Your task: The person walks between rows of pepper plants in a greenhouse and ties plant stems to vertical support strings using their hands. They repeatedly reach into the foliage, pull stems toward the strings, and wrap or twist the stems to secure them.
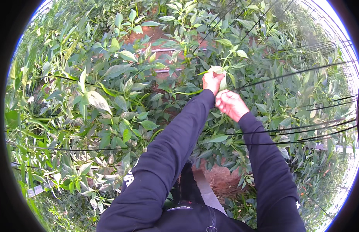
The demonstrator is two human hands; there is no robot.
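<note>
My left hand [212,82] has its fingers closed around the leafy shoot of a pepper plant [228,59]. A thin green tip, perhaps a pepper, juts out to the left from beside its fingers. Just below and to the right is my right hand [231,105], its fingers curled in. A dark trellis string [283,76] runs from the right rim to the top of this hand; whether the fingers grip it is hidden. Beside my left wrist hangs a long, slender green pepper [188,93].
Dense pepper plants surround me, with another green pepper [107,90] at the left. More dark strings [307,126] cross my right forearm's side, and one string [80,149] runs low on the left. Reddish soil [223,177] and pale thin pipes [167,70] show between rows.
</note>
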